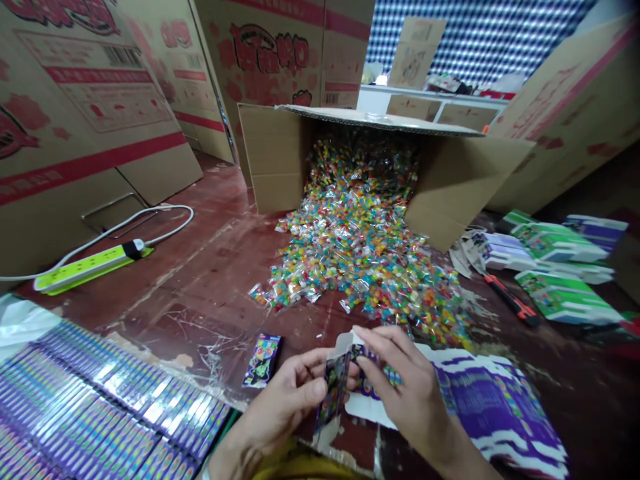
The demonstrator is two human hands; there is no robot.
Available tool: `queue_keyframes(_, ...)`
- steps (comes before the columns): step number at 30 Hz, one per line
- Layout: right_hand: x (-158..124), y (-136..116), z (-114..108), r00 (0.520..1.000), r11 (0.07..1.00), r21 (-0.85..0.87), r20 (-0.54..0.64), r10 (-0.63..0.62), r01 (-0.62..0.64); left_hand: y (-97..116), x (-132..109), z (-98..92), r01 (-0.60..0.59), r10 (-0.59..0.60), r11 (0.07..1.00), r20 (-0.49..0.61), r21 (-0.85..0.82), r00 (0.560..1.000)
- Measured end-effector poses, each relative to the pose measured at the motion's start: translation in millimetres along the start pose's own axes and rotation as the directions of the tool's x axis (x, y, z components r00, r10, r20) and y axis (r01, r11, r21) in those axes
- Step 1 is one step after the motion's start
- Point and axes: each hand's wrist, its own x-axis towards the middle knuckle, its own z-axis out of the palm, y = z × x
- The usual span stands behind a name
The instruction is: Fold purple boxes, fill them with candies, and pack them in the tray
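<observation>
My left hand [293, 390] grips a small purple candy box [332, 393] between thumb and fingers. The box stands upright, with white flaps showing at its top and bottom ends. My right hand [410, 390] is at the box's upper end, thumb and fingertips closed around the top flap and edge. Under and beside my right hand lies a spread stack of flat purple cartons [493, 400] with white flaps. A closed purple candy box [263, 361] rests on the table just left of my hands. Beyond them spreads a heap of clear candy packets [360, 253].
The packets spill from a tipped cardboard box [277, 157]. Rows of purple boxes [100, 400] fill the lower left. A power strip [90, 263] with a white cable lies at left. An orange-black utility knife [511, 300] and green cartons [565, 297] lie at right. Large cardboard boxes surround the table.
</observation>
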Motion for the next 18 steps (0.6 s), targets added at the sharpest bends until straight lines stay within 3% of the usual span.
queue_keyframes(3, -7.2, -6.3, 3.8, 0.983, 0.999, -0.044, 0.183, 0.016, -0.008, 5.4, 0.0, -0.4, -0.019, 0.019, 0.999, 0.001, 0.035, 1.0)
queue_keyframes(7, -0.7, -14.0, -4.7, 0.914, 0.979, 0.043, 0.37, 0.169, -0.198, 10.3, -10.8, -6.5, 0.017, -0.023, 0.975, 0.021, 0.222, 1.0)
queue_keyframes(10, 9.0, -13.0, -16.1, 0.78, 0.935, 0.108, 0.589, 0.213, -0.337, 11.0, -21.4, -13.2, 0.073, -0.044, 0.882, -0.073, 0.465, 0.996)
queue_keyframes(12, 12.0, -10.1, -18.6, 0.663, 0.907, 0.139, 0.727, 0.179, -0.397, 9.8, -23.1, -16.7, 0.076, -0.008, 0.801, -0.116, 0.594, 0.993)
queue_keyframes(13, 12.1, -8.8, -17.4, 0.631, 0.89, 0.157, 0.756, 0.17, -0.428, 8.5, -22.0, -17.5, 0.062, 0.023, 0.767, -0.125, 0.639, 0.992)
queue_keyframes(14, 11.4, -7.7, -14.7, 0.64, 0.866, 0.183, 0.746, 0.186, -0.465, 6.9, -20.1, -17.4, 0.042, 0.06, 0.741, -0.128, 0.67, 0.99)
queue_keyframes(15, 10.2, -7.1, -10.7, 0.69, 0.839, 0.215, 0.685, 0.235, -0.499, 4.9, -17.6, -16.4, 0.022, 0.103, 0.727, -0.141, 0.687, 0.985)
queue_keyframes(17, 6.5, -6.8, -0.7, 0.818, 0.8, 0.292, 0.435, 0.377, -0.524, -0.2, -12.3, -12.7, -0.014, 0.198, 0.74, -0.198, 0.673, 0.96)
queue_keyframes(18, 4.4, -6.7, 4.9, 0.85, 0.794, 0.324, 0.314, 0.423, -0.514, -3.3, -9.9, -10.5, -0.036, 0.25, 0.761, -0.241, 0.648, 0.938)
